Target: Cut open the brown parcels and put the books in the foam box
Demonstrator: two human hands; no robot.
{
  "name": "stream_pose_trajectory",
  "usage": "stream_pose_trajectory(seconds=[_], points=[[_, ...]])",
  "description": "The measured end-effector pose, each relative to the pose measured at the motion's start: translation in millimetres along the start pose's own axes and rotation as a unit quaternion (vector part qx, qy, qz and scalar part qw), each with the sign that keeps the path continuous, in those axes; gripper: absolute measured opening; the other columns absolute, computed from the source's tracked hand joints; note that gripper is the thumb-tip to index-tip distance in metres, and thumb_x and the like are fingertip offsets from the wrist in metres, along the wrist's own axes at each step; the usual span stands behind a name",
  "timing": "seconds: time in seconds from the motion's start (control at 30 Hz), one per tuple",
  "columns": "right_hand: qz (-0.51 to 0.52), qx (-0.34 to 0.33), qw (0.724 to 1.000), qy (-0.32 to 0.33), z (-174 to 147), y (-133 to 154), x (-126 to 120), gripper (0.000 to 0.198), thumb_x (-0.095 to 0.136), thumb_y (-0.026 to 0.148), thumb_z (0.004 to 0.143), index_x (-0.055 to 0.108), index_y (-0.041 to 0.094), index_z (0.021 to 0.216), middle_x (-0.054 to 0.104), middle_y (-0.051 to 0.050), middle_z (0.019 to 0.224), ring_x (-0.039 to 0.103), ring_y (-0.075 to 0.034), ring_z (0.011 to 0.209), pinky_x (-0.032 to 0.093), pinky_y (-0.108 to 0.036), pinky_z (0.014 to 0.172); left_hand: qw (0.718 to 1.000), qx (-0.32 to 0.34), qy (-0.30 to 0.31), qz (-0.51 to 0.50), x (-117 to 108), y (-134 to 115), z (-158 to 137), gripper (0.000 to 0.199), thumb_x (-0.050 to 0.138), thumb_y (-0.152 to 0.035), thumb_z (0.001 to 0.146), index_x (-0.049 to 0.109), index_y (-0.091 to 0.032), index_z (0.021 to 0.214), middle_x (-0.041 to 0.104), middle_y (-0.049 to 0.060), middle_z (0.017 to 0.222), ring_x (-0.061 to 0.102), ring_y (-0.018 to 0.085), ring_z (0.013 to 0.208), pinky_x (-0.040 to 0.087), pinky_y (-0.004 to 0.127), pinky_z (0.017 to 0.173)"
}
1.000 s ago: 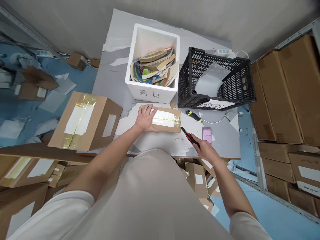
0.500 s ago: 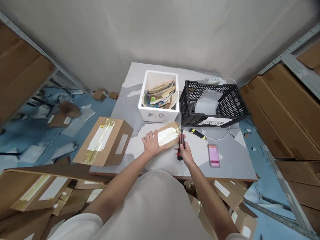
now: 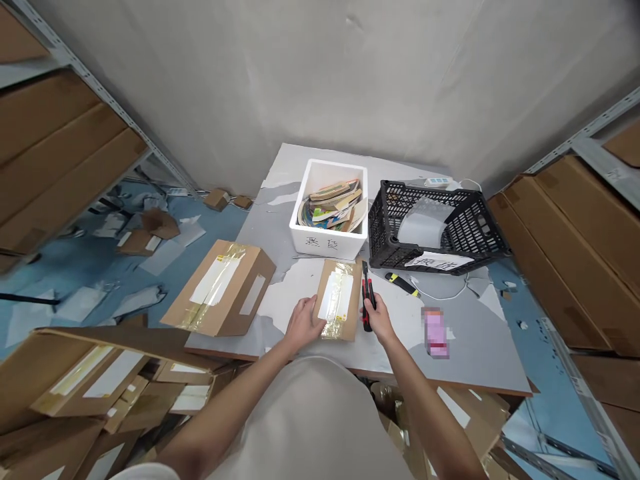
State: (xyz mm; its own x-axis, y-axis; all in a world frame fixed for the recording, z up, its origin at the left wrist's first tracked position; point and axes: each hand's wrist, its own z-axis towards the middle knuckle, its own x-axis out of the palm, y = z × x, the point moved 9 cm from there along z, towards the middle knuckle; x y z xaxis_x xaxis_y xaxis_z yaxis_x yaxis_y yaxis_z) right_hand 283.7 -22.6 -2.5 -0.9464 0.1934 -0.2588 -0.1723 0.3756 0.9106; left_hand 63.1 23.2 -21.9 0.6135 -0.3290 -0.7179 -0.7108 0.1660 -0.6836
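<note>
A small cardboard box [image 3: 329, 308] with a white label and shiny clear tape lies on the table in front of me, its long side pointing away. My left hand [image 3: 303, 325] grips its left side near the front corner, thumb over the edge. In my right hand [image 3: 380, 320] is a red-and-black utility knife [image 3: 367, 293], pointing away from me just beside the box's right side. I cannot make out whether the knife touches the box. Right of it, a yellow-and-black utility knife [image 3: 403, 285] rests on the table.
Behind the small box stands a white foam box [image 3: 326, 245] of books and papers. A black plastic crate [image 3: 440, 257] is at right, and a blurred pink item [image 3: 437, 333] lies nearer. A larger taped carton [image 3: 220, 290] sits at left. Cartons fill the floor and shelves around the table [image 3: 480, 347].
The small box has turned from lying sideways to pointing away from me, and now sits closer to my body. My left hand still holds it; the red-and-black knife stays in my right.
</note>
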Motion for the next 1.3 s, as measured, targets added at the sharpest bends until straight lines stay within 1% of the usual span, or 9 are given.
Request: stream_pose_trajectory(seconds=[0.1,0.23,0.4,0.57,0.73,0.87,1.0,1.17,1.3], points=[[0.11,0.075,0.99,-0.038,-32,-42,-2,0.047,0.055,0.062,0.079,0.054,0.022,0.103,0.066,-0.006,0.095,0.062,-0.016,0.069,0.052,-0.03,0.059,0.999,0.024,-0.015,0.03,-14,-10,44,0.069,0.055,-0.042,0.078,0.042,-0.011,0.138,0.05,0.017,0.129,0.051,0.031,0.123,0.041,0.045,0.105],[0.276,0.212,0.937,-0.044,-84,-97,22,0.06,0.071,0.065,0.063,0.052,0.027,0.105,0.065,-0.007,0.111,0.068,-0.023,0.087,0.055,-0.035,0.067,0.997,0.065,0.002,0.04,-25,-26,115,0.069,0.055,-0.036,0.079,0.039,-0.009,0.14,0.039,0.02,0.145,0.038,0.031,0.136,0.034,0.044,0.111],[0.412,0.24,0.879,-0.012,-98,-94,54,0.064,0.078,0.061,0.06,0.05,0.025,0.105,0.07,-0.006,0.09,0.07,-0.028,0.092,0.054,-0.041,0.078,0.994,0.07,0.08,0.025,-14,-28,156,0.049,0.059,-0.029,0.074,0.06,-0.015,0.12,0.065,0.012,0.121,0.059,0.027,0.114,0.044,0.039,0.101],[0.368,0.185,0.911,-0.035,-68,-79,38,0.057,0.074,0.062,0.063,0.05,0.025,0.099,0.07,-0.005,0.087,0.069,-0.027,0.095,0.055,-0.039,0.076,1.0,-0.011,0.018,0.023,-32,6,134,0.044,0.057,-0.034,0.076,0.06,-0.016,0.115,0.069,0.01,0.11,0.065,0.024,0.099,0.05,0.035,0.088],[0.315,0.132,0.937,-0.066,-24,-69,-3,0.055,0.072,0.06,0.065,0.048,0.025,0.101,0.07,-0.007,0.102,0.068,-0.025,0.099,0.055,-0.04,0.083,0.988,-0.131,-0.083,0.01,-58,54,61,0.036,0.053,-0.048,0.079,0.063,-0.017,0.095,0.071,0.009,0.094,0.066,0.023,0.087,0.05,0.034,0.08],[0.258,0.099,0.959,-0.057,14,-56,-20,0.052,0.068,0.058,0.068,0.047,0.024,0.1,0.07,-0.008,0.107,0.068,-0.024,0.099,0.055,-0.04,0.081,0.972,-0.187,-0.096,-0.105,-43,76,-4,0.038,0.054,-0.056,0.077,0.061,-0.019,0.075,0.07,0.004,0.076,0.065,0.018,0.074,0.05,0.029,0.073],[0.225,0.085,0.97,-0.026,31,-48,-22,0.053,0.067,0.059,0.068,0.047,0.023,0.101,0.069,-0.009,0.11,0.068,-0.022,0.098,0.055,-0.037,0.079,0.963,-0.208,-0.097,-0.142,-30,79,-30,0.039,0.054,-0.055,0.076,0.062,-0.017,0.079,0.07,0.005,0.079,0.066,0.019,0.076,0.052,0.03,0.073],[0.116,0.075,0.99,-0.02,10,-55,-45,0.055,0.062,0.062,0.072,0.048,0.02,0.106,0.069,-0.008,0.097,0.069,-0.017,0.071,0.054,-0.03,0.062,0.991,-0.05,-0.123,0.032,-50,31,-1,0.054,0.05,-0.035,0.079,0.049,-0.014,0.129,0.052,0.017,0.134,0.048,0.026,0.127,0.043,0.04,0.101],[0.011,0.09,0.995,0.03,-20,-65,-57,0.066,0.055,0.058,0.079,0.041,0.02,0.132,0.064,0.002,0.079,0.055,-0.01,0.044,0.046,-0.026,0.044,0.972,0.148,0.032,0.18,-24,-21,25,0.089,0.065,-0.045,0.067,0.034,-0.012,0.144,0.023,0.02,0.155,0.014,0.036,0.145,0.015,0.054,0.115]])
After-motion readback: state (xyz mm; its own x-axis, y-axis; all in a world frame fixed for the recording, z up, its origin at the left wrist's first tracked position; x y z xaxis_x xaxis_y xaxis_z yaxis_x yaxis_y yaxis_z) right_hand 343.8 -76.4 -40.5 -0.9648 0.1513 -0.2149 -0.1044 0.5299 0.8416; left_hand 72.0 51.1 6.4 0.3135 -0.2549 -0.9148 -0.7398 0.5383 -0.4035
